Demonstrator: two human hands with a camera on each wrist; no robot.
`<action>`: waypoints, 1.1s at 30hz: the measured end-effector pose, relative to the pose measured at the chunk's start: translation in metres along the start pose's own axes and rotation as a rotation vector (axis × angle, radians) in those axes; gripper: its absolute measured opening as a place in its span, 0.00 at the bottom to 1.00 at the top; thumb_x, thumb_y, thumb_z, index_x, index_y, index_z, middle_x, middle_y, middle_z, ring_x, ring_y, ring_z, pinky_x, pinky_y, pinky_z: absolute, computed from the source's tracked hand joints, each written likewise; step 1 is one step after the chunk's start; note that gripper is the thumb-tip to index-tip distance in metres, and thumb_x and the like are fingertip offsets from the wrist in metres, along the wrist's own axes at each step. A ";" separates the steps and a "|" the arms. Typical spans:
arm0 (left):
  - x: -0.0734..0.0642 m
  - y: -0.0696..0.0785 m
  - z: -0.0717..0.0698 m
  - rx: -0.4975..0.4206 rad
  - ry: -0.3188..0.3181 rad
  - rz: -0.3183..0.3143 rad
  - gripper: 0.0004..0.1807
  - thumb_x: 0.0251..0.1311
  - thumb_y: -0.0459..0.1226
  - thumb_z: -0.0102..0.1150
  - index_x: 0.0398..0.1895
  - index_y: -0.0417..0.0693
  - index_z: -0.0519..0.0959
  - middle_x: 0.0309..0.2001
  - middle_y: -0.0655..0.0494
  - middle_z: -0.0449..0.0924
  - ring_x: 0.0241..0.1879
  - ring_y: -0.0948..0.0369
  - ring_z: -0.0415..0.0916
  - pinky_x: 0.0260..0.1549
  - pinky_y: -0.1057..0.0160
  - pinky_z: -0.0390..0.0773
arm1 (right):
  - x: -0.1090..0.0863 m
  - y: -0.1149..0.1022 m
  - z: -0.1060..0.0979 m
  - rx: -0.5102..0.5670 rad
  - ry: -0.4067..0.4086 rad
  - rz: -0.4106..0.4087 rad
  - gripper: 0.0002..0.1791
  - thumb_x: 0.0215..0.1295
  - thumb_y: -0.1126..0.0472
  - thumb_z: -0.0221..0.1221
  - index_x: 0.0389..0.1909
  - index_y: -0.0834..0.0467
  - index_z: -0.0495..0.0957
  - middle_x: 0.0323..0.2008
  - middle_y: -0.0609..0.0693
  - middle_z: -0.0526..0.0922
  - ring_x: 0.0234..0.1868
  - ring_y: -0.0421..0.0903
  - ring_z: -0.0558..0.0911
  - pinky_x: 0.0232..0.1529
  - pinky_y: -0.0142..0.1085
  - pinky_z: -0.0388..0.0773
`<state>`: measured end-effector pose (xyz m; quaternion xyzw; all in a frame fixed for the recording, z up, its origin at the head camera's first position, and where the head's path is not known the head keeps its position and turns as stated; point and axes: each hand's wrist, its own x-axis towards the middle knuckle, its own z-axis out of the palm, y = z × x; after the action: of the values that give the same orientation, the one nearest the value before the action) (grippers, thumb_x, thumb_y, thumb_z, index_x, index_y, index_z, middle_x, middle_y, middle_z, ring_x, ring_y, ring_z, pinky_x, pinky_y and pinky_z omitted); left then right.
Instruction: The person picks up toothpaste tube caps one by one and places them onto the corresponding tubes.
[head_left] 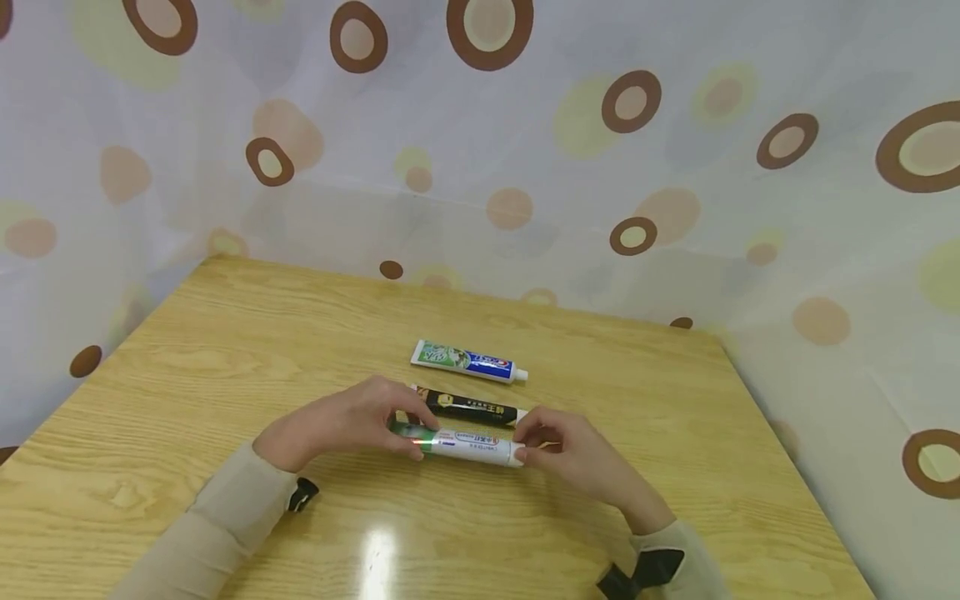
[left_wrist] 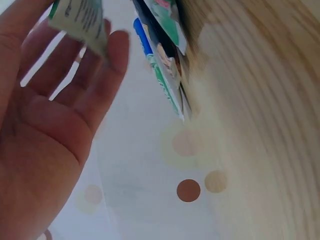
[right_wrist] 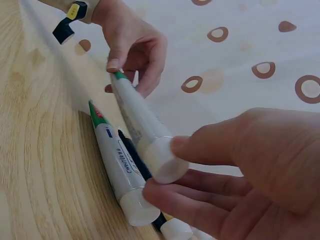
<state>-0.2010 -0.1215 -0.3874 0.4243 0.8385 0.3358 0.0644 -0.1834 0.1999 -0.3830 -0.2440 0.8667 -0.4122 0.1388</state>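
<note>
A white toothpaste tube with a green end spans both hands near the middle of the table. My left hand pinches its flat green end; my right hand grips the white cap end between thumb and fingers. In the right wrist view this held tube is raised and tilted above a similar white and green tube lying on the table. From the head, that lower tube cannot be told apart from the held one. Just beyond lies a black toothpaste tube with a white cap, partly behind the fingers.
Farther back lies a blue, green and white toothpaste tube, its cap to the right. The wood-grain table meets a white sheet with brown and beige circles at the back and sides. Black straps circle both wrists.
</note>
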 end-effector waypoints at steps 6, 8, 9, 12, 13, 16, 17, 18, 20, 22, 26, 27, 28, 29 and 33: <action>-0.001 0.005 0.005 -0.022 -0.090 0.012 0.16 0.51 0.39 0.76 0.43 0.50 0.83 0.41 0.61 0.84 0.37 0.70 0.77 0.37 0.70 0.80 | -0.003 -0.002 -0.003 -0.042 -0.133 -0.003 0.04 0.66 0.59 0.65 0.38 0.52 0.79 0.42 0.50 0.82 0.42 0.42 0.82 0.43 0.32 0.80; -0.001 0.006 0.007 -0.021 -0.112 0.003 0.16 0.50 0.39 0.76 0.42 0.51 0.83 0.40 0.62 0.83 0.36 0.70 0.76 0.38 0.70 0.80 | -0.003 -0.004 -0.003 -0.056 -0.166 0.003 0.05 0.65 0.58 0.65 0.37 0.52 0.79 0.41 0.48 0.82 0.42 0.41 0.82 0.43 0.32 0.80; -0.002 0.006 0.009 -0.021 -0.126 -0.009 0.16 0.50 0.39 0.76 0.42 0.52 0.82 0.39 0.63 0.82 0.36 0.71 0.75 0.38 0.70 0.79 | -0.004 -0.005 -0.003 -0.054 -0.182 0.007 0.05 0.65 0.57 0.66 0.37 0.52 0.79 0.40 0.48 0.82 0.42 0.41 0.82 0.43 0.32 0.80; -0.002 0.009 0.012 -0.035 -0.165 -0.063 0.15 0.50 0.39 0.76 0.40 0.54 0.81 0.37 0.66 0.80 0.35 0.71 0.74 0.38 0.71 0.78 | -0.005 -0.008 -0.002 -0.046 -0.222 0.029 0.05 0.64 0.57 0.66 0.36 0.51 0.79 0.38 0.46 0.81 0.40 0.41 0.82 0.42 0.32 0.80; -0.002 0.010 0.014 -0.031 -0.177 -0.076 0.15 0.50 0.39 0.76 0.40 0.55 0.81 0.37 0.67 0.80 0.34 0.70 0.73 0.37 0.71 0.78 | -0.005 -0.008 -0.001 -0.047 -0.231 0.035 0.05 0.64 0.57 0.67 0.35 0.51 0.79 0.38 0.46 0.82 0.40 0.41 0.82 0.41 0.32 0.80; -0.002 0.016 0.018 0.010 -0.209 -0.114 0.15 0.49 0.39 0.77 0.37 0.55 0.80 0.34 0.68 0.78 0.32 0.70 0.72 0.34 0.72 0.75 | -0.006 -0.010 0.002 -0.062 -0.255 0.041 0.05 0.63 0.59 0.67 0.35 0.51 0.79 0.37 0.45 0.82 0.40 0.41 0.83 0.41 0.32 0.81; -0.001 0.019 0.019 0.038 -0.219 -0.122 0.15 0.48 0.39 0.77 0.37 0.55 0.80 0.33 0.68 0.77 0.31 0.70 0.71 0.33 0.72 0.75 | -0.006 -0.011 0.003 -0.072 -0.263 0.040 0.05 0.63 0.60 0.67 0.35 0.51 0.79 0.37 0.44 0.82 0.40 0.40 0.83 0.41 0.32 0.81; -0.001 0.021 0.021 0.072 -0.226 -0.135 0.15 0.48 0.40 0.78 0.37 0.54 0.80 0.32 0.68 0.76 0.31 0.70 0.70 0.32 0.71 0.74 | -0.006 -0.011 0.004 -0.085 -0.268 0.038 0.05 0.63 0.61 0.67 0.35 0.51 0.79 0.37 0.44 0.82 0.40 0.39 0.83 0.42 0.31 0.81; 0.000 0.025 0.024 0.149 -0.238 -0.159 0.16 0.48 0.41 0.78 0.38 0.55 0.80 0.31 0.68 0.74 0.30 0.70 0.68 0.32 0.71 0.72 | -0.006 -0.012 0.006 -0.116 -0.275 0.028 0.05 0.63 0.61 0.67 0.34 0.50 0.79 0.36 0.43 0.81 0.39 0.38 0.82 0.42 0.31 0.81; 0.001 0.029 0.027 0.225 -0.244 -0.171 0.17 0.48 0.41 0.77 0.40 0.55 0.80 0.31 0.68 0.74 0.29 0.70 0.67 0.32 0.71 0.72 | -0.006 -0.013 0.008 -0.145 -0.275 0.020 0.06 0.63 0.62 0.67 0.34 0.50 0.79 0.36 0.42 0.81 0.39 0.36 0.81 0.42 0.30 0.80; 0.001 0.036 0.033 0.358 -0.229 -0.174 0.20 0.45 0.40 0.78 0.42 0.56 0.80 0.35 0.65 0.76 0.30 0.69 0.68 0.32 0.69 0.73 | -0.006 -0.014 0.013 -0.202 -0.259 -0.023 0.08 0.61 0.64 0.68 0.33 0.51 0.78 0.36 0.43 0.81 0.38 0.35 0.80 0.41 0.30 0.80; 0.000 0.037 0.034 0.378 -0.225 -0.178 0.21 0.45 0.40 0.78 0.43 0.56 0.80 0.36 0.64 0.77 0.30 0.69 0.69 0.33 0.69 0.74 | -0.006 -0.013 0.014 -0.215 -0.255 -0.031 0.08 0.60 0.64 0.68 0.33 0.51 0.78 0.35 0.42 0.81 0.38 0.35 0.80 0.40 0.30 0.80; 0.000 0.038 0.035 0.395 -0.220 -0.182 0.21 0.45 0.40 0.78 0.44 0.56 0.80 0.37 0.63 0.77 0.31 0.68 0.69 0.33 0.68 0.75 | -0.006 -0.013 0.015 -0.226 -0.252 -0.039 0.08 0.60 0.64 0.68 0.33 0.51 0.78 0.35 0.43 0.81 0.38 0.35 0.80 0.40 0.30 0.80; -0.001 0.039 0.036 0.409 -0.217 -0.185 0.21 0.45 0.40 0.78 0.44 0.57 0.80 0.38 0.62 0.78 0.32 0.68 0.70 0.34 0.68 0.75 | -0.006 -0.014 0.015 -0.235 -0.250 -0.046 0.08 0.60 0.64 0.68 0.34 0.52 0.78 0.35 0.43 0.82 0.38 0.35 0.80 0.40 0.31 0.80; -0.005 0.042 0.034 0.374 -0.218 -0.191 0.25 0.45 0.42 0.79 0.48 0.55 0.81 0.42 0.60 0.79 0.35 0.68 0.72 0.37 0.68 0.77 | -0.010 -0.017 0.013 -0.260 -0.230 -0.040 0.07 0.61 0.62 0.67 0.38 0.53 0.79 0.37 0.42 0.83 0.39 0.35 0.80 0.41 0.32 0.80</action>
<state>-0.1558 -0.0906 -0.3887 0.3814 0.9105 0.1191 0.1066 -0.1637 0.1880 -0.3772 -0.3227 0.8861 -0.2687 0.1959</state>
